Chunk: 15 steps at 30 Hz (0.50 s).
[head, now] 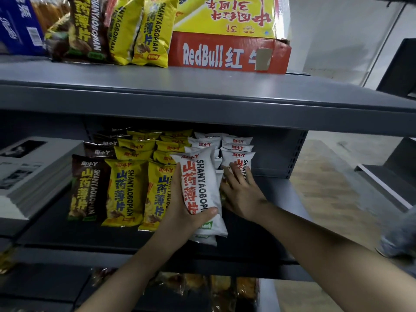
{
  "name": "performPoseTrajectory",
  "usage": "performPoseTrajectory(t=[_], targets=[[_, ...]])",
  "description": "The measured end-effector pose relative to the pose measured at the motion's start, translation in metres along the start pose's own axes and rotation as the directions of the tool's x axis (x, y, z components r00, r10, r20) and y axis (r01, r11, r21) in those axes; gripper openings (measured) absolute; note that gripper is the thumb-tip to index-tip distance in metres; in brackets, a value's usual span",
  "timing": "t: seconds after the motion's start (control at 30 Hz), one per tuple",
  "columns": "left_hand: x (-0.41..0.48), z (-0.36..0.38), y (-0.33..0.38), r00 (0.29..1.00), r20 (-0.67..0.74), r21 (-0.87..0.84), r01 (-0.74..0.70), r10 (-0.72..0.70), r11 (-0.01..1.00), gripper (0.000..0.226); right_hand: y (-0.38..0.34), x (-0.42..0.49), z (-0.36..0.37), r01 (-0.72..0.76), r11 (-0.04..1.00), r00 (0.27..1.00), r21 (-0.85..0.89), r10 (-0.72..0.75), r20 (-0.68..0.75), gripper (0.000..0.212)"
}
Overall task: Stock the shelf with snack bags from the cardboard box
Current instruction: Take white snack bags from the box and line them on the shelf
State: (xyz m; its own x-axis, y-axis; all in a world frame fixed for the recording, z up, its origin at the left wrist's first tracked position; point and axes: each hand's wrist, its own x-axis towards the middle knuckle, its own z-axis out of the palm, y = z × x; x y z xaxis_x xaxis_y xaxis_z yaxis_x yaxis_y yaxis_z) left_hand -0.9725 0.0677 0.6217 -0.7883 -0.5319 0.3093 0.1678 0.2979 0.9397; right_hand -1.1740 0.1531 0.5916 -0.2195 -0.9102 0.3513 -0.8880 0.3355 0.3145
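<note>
Left hand grips a white snack bag, thumb curled across its front, low on the shelf. Just right of it, the right hand lies open, fingers flat against a second white bag. Yellow bags stand just left of the left hand, and the cardboard box sits above both hands.

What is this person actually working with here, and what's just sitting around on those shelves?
Part of the job:
- left hand gripping a white snack bag
- right hand touching the white bag row
- yellow bags
- brown bags
- middle shelf

Just lying about:
- blue carton
- grey stack at left
- RedBull carton, contents hidden, so uncertain
</note>
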Motion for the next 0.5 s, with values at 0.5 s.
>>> performPoseTrajectory(t=[0.5], targets=[[0.028, 0.081, -0.010, 0.998, 0.038, 0.138, -0.064, 0.059, 0.988, 0.115, 0.012, -0.057, -0.060, -0.440, -0.367, 0.802, 0.819, 0.250, 0.543, 0.035]])
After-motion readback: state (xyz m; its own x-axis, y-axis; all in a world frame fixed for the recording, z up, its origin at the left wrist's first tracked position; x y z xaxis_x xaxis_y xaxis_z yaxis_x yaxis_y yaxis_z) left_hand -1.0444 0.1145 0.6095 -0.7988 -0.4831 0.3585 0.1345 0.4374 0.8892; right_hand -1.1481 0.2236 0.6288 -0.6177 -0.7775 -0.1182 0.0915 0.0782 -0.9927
